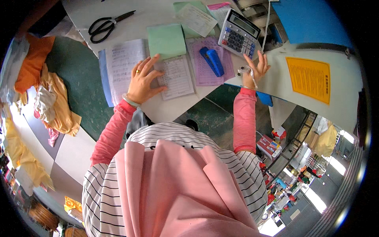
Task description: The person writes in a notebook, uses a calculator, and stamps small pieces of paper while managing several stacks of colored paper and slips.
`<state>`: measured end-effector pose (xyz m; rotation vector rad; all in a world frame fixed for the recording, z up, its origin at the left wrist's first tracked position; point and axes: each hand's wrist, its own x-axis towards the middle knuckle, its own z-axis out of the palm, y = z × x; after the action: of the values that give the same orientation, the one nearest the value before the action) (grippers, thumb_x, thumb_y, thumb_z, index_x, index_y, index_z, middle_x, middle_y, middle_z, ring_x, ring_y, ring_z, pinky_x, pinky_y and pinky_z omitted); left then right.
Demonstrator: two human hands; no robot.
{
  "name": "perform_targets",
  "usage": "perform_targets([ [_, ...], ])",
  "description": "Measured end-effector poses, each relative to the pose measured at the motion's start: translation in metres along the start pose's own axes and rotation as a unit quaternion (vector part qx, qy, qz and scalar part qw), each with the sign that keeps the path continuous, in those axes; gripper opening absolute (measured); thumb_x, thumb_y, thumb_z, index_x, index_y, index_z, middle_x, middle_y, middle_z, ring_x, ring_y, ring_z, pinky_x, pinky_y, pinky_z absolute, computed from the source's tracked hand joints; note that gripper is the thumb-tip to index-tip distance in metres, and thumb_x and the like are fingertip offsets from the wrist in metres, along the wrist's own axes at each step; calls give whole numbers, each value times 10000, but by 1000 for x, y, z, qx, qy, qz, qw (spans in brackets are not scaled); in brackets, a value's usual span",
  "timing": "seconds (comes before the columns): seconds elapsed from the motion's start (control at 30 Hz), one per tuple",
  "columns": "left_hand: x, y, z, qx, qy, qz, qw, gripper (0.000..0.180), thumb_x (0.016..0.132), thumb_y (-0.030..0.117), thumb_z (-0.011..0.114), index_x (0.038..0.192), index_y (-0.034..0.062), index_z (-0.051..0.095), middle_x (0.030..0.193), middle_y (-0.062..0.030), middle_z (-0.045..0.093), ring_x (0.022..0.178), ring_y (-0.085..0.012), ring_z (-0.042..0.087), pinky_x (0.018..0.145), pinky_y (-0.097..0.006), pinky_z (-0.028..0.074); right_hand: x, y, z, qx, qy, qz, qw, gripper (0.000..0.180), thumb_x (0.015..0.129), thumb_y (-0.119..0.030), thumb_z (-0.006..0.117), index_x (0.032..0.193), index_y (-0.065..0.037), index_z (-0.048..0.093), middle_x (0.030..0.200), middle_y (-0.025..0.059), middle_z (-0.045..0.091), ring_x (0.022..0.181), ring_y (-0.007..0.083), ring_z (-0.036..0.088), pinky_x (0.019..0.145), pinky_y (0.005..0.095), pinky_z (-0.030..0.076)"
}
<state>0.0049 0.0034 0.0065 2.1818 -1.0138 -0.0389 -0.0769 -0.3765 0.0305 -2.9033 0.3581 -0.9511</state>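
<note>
My left hand (146,81) is open, fingers spread, over the border between an open notebook (120,61) and a white form pad (178,77). Its fingertips are at the pad's edge, just below a folded-back green sheet (166,39). My right hand (257,72) is raised beside the lower edge of a grey calculator (239,33), index finger extended toward its keys. A slim whitish pen-like object (245,70) is tucked in that hand; its exact kind is unclear. Between the hands a blue stapler (213,61) lies on a pink form pad (196,71).
Black-handled scissors (106,29) lie at the table's far left. More paper slips (199,19) are behind the pads. An orange printed sheet (310,79) is on the right-hand surface. Orange and tan cloth (57,102) is heaped at left. A red box (269,146) stands low at right.
</note>
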Motion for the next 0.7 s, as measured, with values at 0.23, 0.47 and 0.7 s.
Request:
perform_targets([
  [0.23,4,3,0,-4,2,-12,1000,441,564,276,781,944,140,602,1381,-81,345,1250,-303,333,1021,-443,231,-1,9,1,-11,2,6,1000,508,569,35,596,912,-328,686,1245,-13,474,1235,262,345,1066,536,100],
  [0.47,0,0,1,2,-1,-18,1000,426,560,264,781,924,135,603,1375,-78,356,1245,-300,339,1018,-442,229,0,6,6,-8,-4,28,1000,473,588,34,588,884,-318,697,1245,2,469,1245,276,323,1072,529,76],
  [0.7,2,3,3,14,-4,-13,1000,439,552,254,777,937,122,612,1381,-111,347,1244,-298,342,1016,-428,224,12,-1,12,-38,-29,54,997,389,584,20,640,806,-295,691,1273,16,453,1280,313,265,1057,566,56],
])
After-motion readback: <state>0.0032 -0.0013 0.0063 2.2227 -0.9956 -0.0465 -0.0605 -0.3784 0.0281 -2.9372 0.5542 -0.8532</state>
